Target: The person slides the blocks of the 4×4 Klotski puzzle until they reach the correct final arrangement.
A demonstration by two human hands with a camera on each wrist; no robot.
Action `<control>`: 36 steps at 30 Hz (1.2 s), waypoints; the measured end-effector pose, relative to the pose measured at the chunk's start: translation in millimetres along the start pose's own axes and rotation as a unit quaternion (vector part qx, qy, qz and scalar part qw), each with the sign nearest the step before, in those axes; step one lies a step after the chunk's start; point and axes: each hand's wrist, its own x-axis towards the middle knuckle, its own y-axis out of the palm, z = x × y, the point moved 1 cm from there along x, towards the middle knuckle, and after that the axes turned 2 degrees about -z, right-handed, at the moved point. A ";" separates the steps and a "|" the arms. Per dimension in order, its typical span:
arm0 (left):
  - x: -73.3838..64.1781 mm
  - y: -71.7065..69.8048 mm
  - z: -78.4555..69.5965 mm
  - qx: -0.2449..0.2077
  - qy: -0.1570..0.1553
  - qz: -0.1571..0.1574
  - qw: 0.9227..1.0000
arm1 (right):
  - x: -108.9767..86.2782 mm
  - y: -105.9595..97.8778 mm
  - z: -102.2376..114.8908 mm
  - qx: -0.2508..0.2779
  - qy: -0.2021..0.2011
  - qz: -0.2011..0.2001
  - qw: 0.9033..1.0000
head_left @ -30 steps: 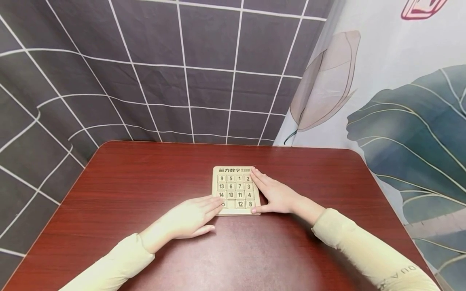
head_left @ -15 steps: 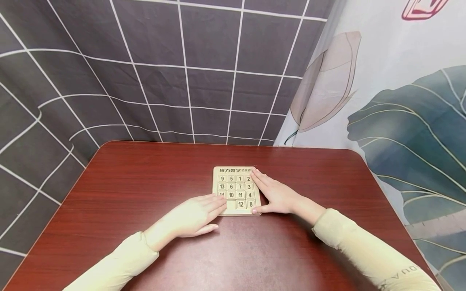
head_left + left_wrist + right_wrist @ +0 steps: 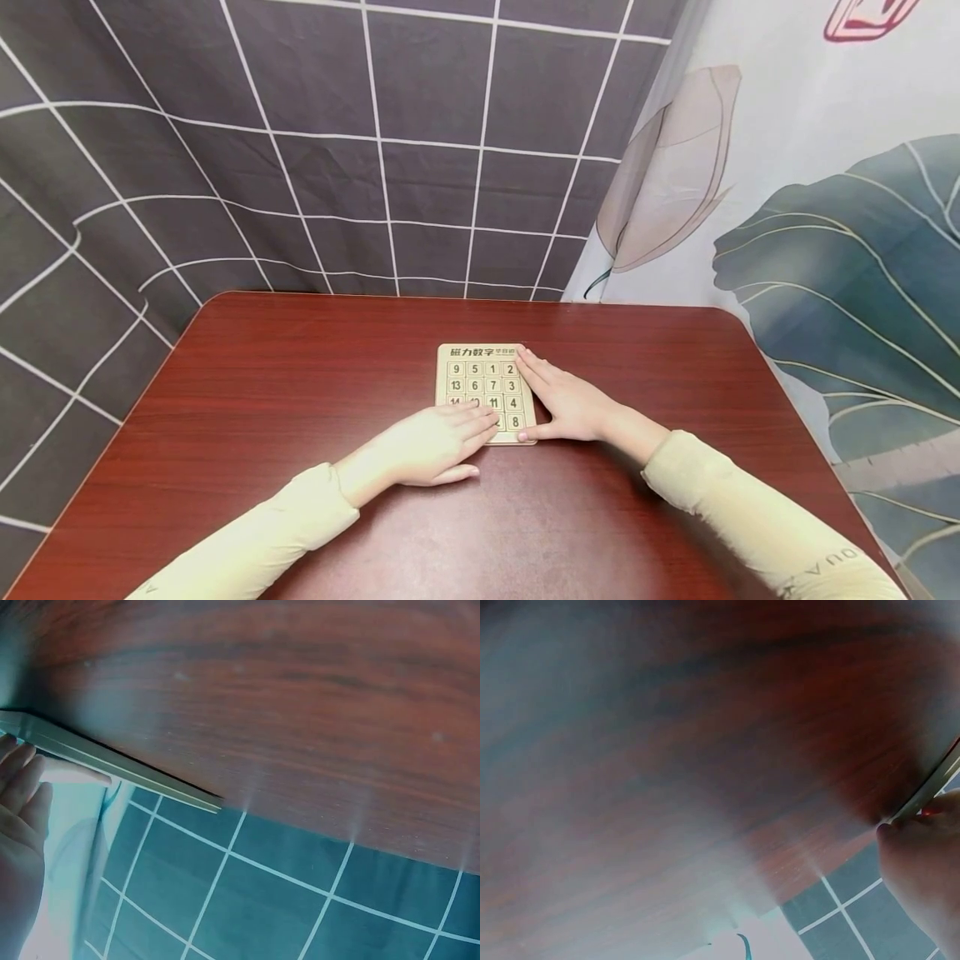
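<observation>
Nearest were two pale sleeves, the left sleeve [image 3: 300, 510] and the right sleeve [image 3: 750, 508], coming in from the bottom. The left sleeve had moved to the right since half a second before, and the left hand [image 3: 438, 448] had gone along with it. Before, its fingers were at the left end of the bottom row of a number board [image 3: 442, 377], and you could see a gap there and the whole 12. Now they went further across. The gap was covered, only a bit of the 12 tile [image 3: 500, 422] showed, and the 10 tile [image 3: 475, 401] was partly hidden too. This hand was flat, with its fingers straight and close together and its thumb out to the side.

The right hand [image 3: 576, 408] was in the same place as before. Its straight fingers touched the far right corner of the board, and its thumb, spread wide from them, touched the near right corner, next to the 8 tile [image 3: 515, 422].

The board lay flat on the red-brown tabletop [image 3: 322, 358], in the same spot as before. Its top, with black writing [image 3: 472, 352], pointed away from the person, so the numbers were the right way up. It looked almost square, so I could not tell which way was longer.

Behind hung a dark cloth [image 3: 427, 179] with white lines.
</observation>
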 end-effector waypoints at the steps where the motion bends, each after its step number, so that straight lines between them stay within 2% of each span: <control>1: -0.5 0.6 0.0 0.002 0.000 0.000 1.000 | 0.1 0.0 0.1 0.000 0.000 0.000 1.000; 12: -18.7 6.0 3.1 -0.017 -0.017 -0.015 1.000 | 0.0 -0.3 1.8 0.003 0.004 0.002 1.000; 16: -25.6 4.5 4.1 -0.020 -0.025 -0.021 0.999 | 0.1 -0.4 1.9 0.003 0.005 0.002 1.000; 20: -26.8 1.9 4.6 -0.017 -0.021 -0.027 0.999 | 0.5 -1.0 2.4 0.004 0.004 0.003 1.000; 27: -12.0 -1.6 3.9 -0.020 -0.005 -0.035 0.999 | 0.7 -2.4 2.5 0.006 0.003 0.005 1.000; 36: 14.8 2.9 0.8 -0.032 0.000 0.001 0.999 | 0.5 -3.5 3.7 0.012 0.003 0.008 1.000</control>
